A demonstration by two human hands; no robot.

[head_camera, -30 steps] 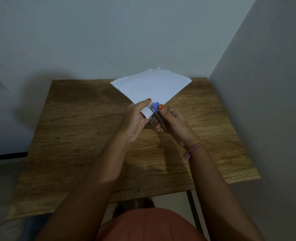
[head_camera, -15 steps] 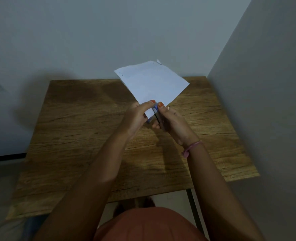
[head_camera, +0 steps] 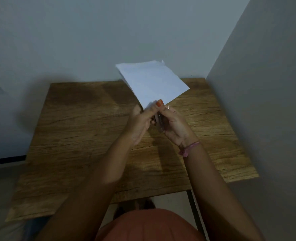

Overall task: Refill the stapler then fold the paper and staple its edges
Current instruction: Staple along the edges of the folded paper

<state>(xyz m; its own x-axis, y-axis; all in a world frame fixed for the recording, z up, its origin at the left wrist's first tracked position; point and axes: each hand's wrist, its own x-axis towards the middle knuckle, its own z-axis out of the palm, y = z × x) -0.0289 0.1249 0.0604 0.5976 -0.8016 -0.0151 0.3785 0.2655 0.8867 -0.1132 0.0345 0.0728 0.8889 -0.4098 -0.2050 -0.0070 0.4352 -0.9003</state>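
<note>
A folded white paper (head_camera: 152, 80) is held up above the wooden table (head_camera: 84, 136), tilted with its far corner toward the back wall. My left hand (head_camera: 141, 121) pinches the paper's near corner between thumb and fingers. My right hand (head_camera: 176, 126) is closed around the stapler (head_camera: 158, 121), of which only a dark metal strip shows between the two hands. The stapler's front end sits at the paper's near corner, hidden behind my left thumb.
Grey walls close off the back and the right side of the table (head_camera: 258, 119). A black table leg (head_camera: 195, 211) shows below the near edge, beside my lap in an orange garment (head_camera: 149, 225).
The paper has swung upward and turned, its far edge now rising in front of the back wall. Both hands lifted slightly and closed tighter together; the stapler's blue top is no longer visible.
</note>
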